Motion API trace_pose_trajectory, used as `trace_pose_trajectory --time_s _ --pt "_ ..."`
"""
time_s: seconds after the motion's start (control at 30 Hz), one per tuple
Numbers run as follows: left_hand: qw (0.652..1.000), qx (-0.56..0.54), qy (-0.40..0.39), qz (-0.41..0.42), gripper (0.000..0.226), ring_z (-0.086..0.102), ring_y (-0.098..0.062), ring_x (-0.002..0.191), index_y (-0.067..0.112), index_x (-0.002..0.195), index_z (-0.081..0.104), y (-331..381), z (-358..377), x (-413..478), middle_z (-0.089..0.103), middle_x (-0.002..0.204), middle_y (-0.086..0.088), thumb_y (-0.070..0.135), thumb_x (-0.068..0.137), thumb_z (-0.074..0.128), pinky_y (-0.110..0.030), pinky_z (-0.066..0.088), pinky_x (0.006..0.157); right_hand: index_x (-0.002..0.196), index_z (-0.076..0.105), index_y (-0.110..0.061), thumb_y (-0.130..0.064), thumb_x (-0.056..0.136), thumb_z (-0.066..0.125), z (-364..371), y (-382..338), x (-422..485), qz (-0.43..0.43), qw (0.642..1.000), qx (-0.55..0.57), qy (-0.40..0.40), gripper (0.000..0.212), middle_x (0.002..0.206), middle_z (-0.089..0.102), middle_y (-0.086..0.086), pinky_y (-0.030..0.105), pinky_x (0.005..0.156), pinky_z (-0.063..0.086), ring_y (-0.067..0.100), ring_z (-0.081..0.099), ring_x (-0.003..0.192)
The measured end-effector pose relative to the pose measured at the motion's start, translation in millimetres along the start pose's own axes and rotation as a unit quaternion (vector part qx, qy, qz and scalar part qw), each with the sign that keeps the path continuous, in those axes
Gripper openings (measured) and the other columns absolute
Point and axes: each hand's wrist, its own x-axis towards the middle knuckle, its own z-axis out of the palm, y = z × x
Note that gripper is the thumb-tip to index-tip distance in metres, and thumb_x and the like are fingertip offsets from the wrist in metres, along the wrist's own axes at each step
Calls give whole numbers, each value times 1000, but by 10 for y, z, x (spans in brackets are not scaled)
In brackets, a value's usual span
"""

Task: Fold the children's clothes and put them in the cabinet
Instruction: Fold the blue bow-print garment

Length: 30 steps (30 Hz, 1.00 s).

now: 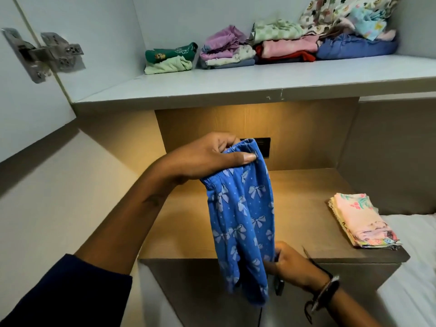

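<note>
Pinched the elastic waistband of the blue bow-print trousers [243, 213] with the left hand [212, 159], thumb laid flat across the front, fingers curled behind the gathered edge. Held the garment up above the wooden side table [184, 232], legs hanging straight down past the table's front edge. Gripped the lower part of the trouser legs with the right hand [290, 265], fingers curled into the cloth, just in front of the table's front edge. Wore a dark band and thread bracelet [328, 291] on that wrist and a dark sleeve [70, 291] pushed up on the left arm.

Lay on the table's right end: a folded pink floral garment [361, 220], flat, its near corner reaching the table's front edge. Ran to the right of the table: a white bed sheet [412, 256]. Sat in the back panel behind the table: a dark socket plate [265, 147], partly hidden by the waistband.

Stood above the table: the open cabinet shelf [236, 83], loaded along its back with a green pile [169, 59], a purple pile [226, 49], a pink and red pile [285, 48] and a blue bundle [354, 44] under loose printed pieces. Showed up and to the left of the table: a metal door hinge [44, 53].
</note>
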Motion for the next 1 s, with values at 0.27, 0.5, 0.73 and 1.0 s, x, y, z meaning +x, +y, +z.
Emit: trace_pose_trajectory --time_s 0.27,0.5,0.73,1.0 --pt "980 -158 113 -49 28 73 -23 78 10 107 65 -713 -519 22 76 94 -10 32 89 62 -33 60 67 84 61 -6 -13 96 50 -533 -233 132 74 989 -7 125 18 60 67 -1 17 48 47 4 60 49" --pt "932 -234 198 -191 21 73 -31 82 8 102 65 -1983 -280 160 75 99 -19 27 94 61 -44 58 79 69 55 -14 -34 90 62 -1353 -135 577 183 953 -188 148 30 56 50 1 20 41 33 11 41 45" --pt "865 -233 250 -367 22 71 -30 76 -1 106 64 -2905 450 294 72 86 -16 18 96 59 -37 58 68 96 65 -19 -41 81 66 -1647 455 1570 220 809 -513 183 27 98 69 5 30 74 45 21 60 88" --pt "838 -194 298 -414 14 70 -30 76 10 88 62 -2890 498 306 71 86 -14 23 94 63 -38 58 67 109 68 -32 -68 81 37 -196 781 1614 1 827 -557 83 55 122 67 -3 45 86 55 18 65 110"
